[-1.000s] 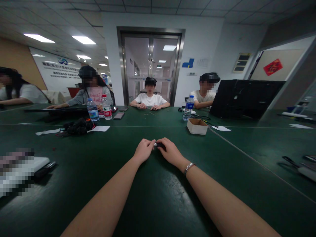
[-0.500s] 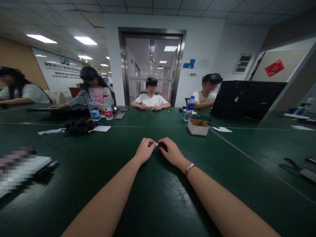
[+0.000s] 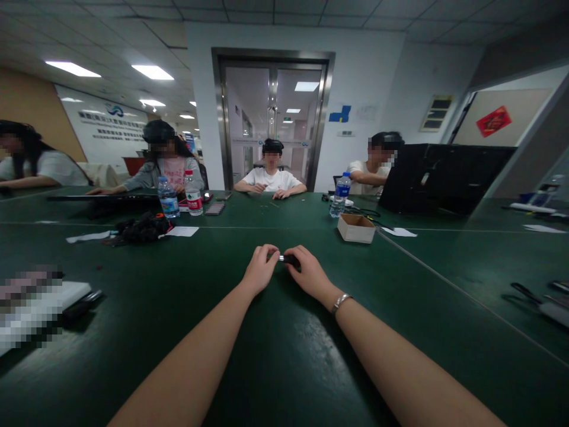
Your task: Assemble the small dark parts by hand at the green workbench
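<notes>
Both my hands meet over the middle of the green table [image 3: 284, 344]. Between them lies a small, slim black object with a shiny silver end [image 3: 290, 260], its exact kind too small to make out. My right hand [image 3: 309, 270] is closed around its black part, with a metal band on that wrist. At the silver end, the thumb and fingers of my left hand [image 3: 260, 270] are pinched together. Part of the object is hidden behind my fingers.
An open cardboard box [image 3: 356, 229] and a water bottle [image 3: 340, 196] stand ahead right. Ahead left are two bottles [image 3: 194, 194], a tangled black bundle [image 3: 140, 228] and paper. A black monitor [image 3: 444, 178] stands far right. Several people sit across the table.
My left fingertips have shifted slightly along the silver end, and more of it shows. The right hand keeps its grip. Across the table, a person's hand has lifted a little.
</notes>
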